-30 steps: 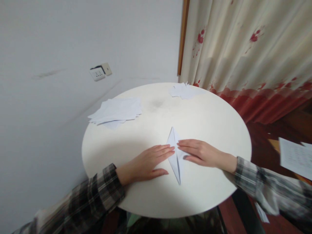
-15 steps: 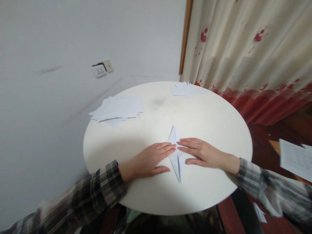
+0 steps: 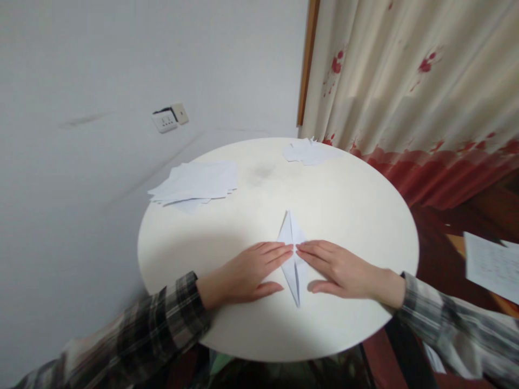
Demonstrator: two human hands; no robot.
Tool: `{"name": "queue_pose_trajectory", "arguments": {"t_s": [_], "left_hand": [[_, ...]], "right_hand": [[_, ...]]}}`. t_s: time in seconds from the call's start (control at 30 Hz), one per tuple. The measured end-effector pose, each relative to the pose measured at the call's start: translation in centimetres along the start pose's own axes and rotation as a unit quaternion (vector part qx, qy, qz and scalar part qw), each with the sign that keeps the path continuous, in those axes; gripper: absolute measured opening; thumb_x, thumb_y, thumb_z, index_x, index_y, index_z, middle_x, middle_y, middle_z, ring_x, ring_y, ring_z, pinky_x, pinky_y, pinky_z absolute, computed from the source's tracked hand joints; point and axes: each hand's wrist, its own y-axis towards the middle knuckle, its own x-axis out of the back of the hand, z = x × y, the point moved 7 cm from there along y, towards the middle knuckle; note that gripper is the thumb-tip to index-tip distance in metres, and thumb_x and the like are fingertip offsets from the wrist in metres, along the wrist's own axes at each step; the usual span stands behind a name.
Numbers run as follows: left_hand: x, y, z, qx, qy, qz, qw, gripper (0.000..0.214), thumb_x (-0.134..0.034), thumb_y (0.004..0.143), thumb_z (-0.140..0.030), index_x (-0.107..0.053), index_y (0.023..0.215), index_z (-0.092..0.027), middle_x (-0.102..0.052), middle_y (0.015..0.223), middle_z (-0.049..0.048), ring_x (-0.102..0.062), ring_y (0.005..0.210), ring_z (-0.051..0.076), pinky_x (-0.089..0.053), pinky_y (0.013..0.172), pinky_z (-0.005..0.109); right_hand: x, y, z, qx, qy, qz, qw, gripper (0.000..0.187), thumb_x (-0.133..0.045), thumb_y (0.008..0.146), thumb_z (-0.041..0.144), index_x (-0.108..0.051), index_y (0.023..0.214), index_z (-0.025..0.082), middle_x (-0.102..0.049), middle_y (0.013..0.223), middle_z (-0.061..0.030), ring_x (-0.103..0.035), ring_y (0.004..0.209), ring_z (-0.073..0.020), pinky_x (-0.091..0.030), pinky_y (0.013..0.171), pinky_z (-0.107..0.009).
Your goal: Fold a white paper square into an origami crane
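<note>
A folded white paper (image 3: 291, 229), shaped like a long narrow diamond, lies on the round white table (image 3: 348, 200) with its points facing away from and toward me. A crease or slit runs down its middle and gapes slightly in the near half. My left hand (image 3: 255, 273) lies flat, its outstretched fingers pressing the paper's left side up to the centre line. From the other side, my right hand (image 3: 340, 270) rests its straight fingers on the right half. Both thumbs are spread out on the tabletop, apart from the paper.
A stack of white sheets (image 3: 198, 181) lies at the table's back left. Smaller paper pieces (image 3: 306, 151) are at the far edge. The wall carries a socket (image 3: 165, 121); a curtain (image 3: 381, 81) hangs at the right. Written sheets (image 3: 490, 265) are beyond the table's right side.
My right hand has slid slightly toward me along the paper, its fingers now closer together. The left hand stays nearly in place, fingertips still at the centre line.
</note>
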Motion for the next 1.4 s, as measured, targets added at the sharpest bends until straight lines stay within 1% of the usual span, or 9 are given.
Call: {"name": "queue_pose_trajectory", "arguments": {"t_s": [0.2,0.27,0.37,0.53,0.73,1.0,1.17,1.27,1.4], "left_hand": [[-0.4,-0.3,-0.2,0.026,0.003,0.009,1.0,0.07,-0.038,0.084,-0.054,-0.022,0.138,-0.012,-0.026,0.143,0.0155,-0.02,0.133,0.028,-0.021,0.108,0.043],[-0.6,-0.5,-0.2,0.039,0.012,0.007,0.999,0.072,-0.038,0.084,-0.055,-0.019,0.138,-0.011,-0.022,0.144,0.0167,-0.017,0.134,0.029,-0.02,0.108,0.044],[-0.9,-0.9,-0.3,0.054,0.022,0.005,0.998,0.07,-0.036,0.086,-0.053,-0.017,0.139,-0.011,-0.019,0.145,0.0174,-0.015,0.134,0.028,-0.02,0.108,0.043],[-0.9,-1.4,-0.4,0.051,0.004,0.007,0.999,0.073,-0.039,0.084,-0.055,-0.015,0.14,-0.014,-0.018,0.146,0.016,-0.017,0.134,0.028,-0.021,0.108,0.044],[-0.6,-1.2,-0.6,0.033,-0.003,0.009,0.999,0.071,-0.041,0.083,-0.056,-0.02,0.139,-0.018,-0.02,0.145,0.0149,-0.017,0.134,0.03,-0.022,0.107,0.046],[-0.5,-1.2,-0.6,0.033,-0.012,0.009,0.999,0.07,-0.041,0.082,-0.056,-0.024,0.138,-0.018,-0.023,0.144,0.0152,-0.018,0.133,0.03,-0.023,0.106,0.047],[-0.5,-1.1,-0.6,0.021,-0.008,0.0,1.0,0.068,-0.042,0.082,-0.056,-0.028,0.136,-0.018,-0.02,0.145,0.0163,-0.018,0.133,0.032,-0.023,0.105,0.048],[-0.4,-1.0,-0.7,0.013,-0.008,-0.005,1.0,0.065,-0.043,0.082,-0.055,-0.03,0.135,-0.02,-0.02,0.145,0.0153,-0.019,0.133,0.032,-0.025,0.105,0.048],[-0.2,-1.0,-0.8,0.012,-0.006,-0.004,1.0,0.063,-0.043,0.082,-0.054,-0.031,0.134,-0.022,-0.021,0.145,0.014,-0.02,0.132,0.032,-0.025,0.105,0.048]], "right_hand": [[-0.9,-0.9,-0.1,-0.009,0.006,0.044,0.999,0.083,-0.042,0.08,0.06,-0.016,0.141,0.01,-0.02,0.144,-0.0189,-0.014,0.135,-0.0271,-0.021,0.108,-0.048],[-1.0,-0.8,0.0,-0.018,0.006,0.052,0.998,0.086,-0.041,0.079,0.062,-0.012,0.141,0.011,-0.014,0.146,-0.0184,-0.01,0.135,-0.0271,-0.019,0.108,-0.049],[-0.9,-0.6,0.0,-0.033,0.005,0.052,0.998,0.088,-0.041,0.077,0.064,-0.012,0.141,0.011,-0.01,0.146,-0.0185,-0.008,0.135,-0.0282,-0.017,0.108,-0.049],[-0.9,-0.4,-0.2,-0.036,0.016,0.043,0.998,0.089,-0.043,0.076,0.064,-0.013,0.141,0.012,-0.011,0.146,-0.018,-0.009,0.135,-0.0281,-0.018,0.108,-0.049],[-0.7,-0.5,-0.1,-0.006,0.046,0.055,0.997,0.082,-0.045,0.078,0.06,-0.015,0.141,0.016,-0.014,0.147,-0.0146,-0.01,0.136,-0.0248,-0.014,0.109,-0.049],[-0.5,-0.6,0.0,0.007,0.066,0.073,0.995,0.076,-0.05,0.076,0.059,-0.026,0.139,0.024,-0.009,0.148,-0.0114,-0.009,0.136,-0.0267,-0.013,0.108,-0.05],[-0.5,-0.7,0.0,0.015,0.06,0.061,0.996,0.075,-0.052,0.075,0.059,-0.028,0.137,0.026,-0.007,0.149,-0.0104,-0.009,0.136,-0.0273,-0.014,0.108,-0.051],[-0.4,-0.7,0.1,0.021,0.05,0.057,0.997,0.072,-0.051,0.076,0.058,-0.029,0.137,0.026,-0.01,0.148,-0.0106,-0.011,0.135,-0.0268,-0.015,0.107,-0.051],[-0.2,-0.8,0.8,0.027,0.036,0.047,0.998,0.069,-0.049,0.078,0.057,-0.031,0.136,0.025,-0.019,0.146,-0.0127,-0.019,0.133,-0.0272,-0.019,0.106,-0.052]]}}
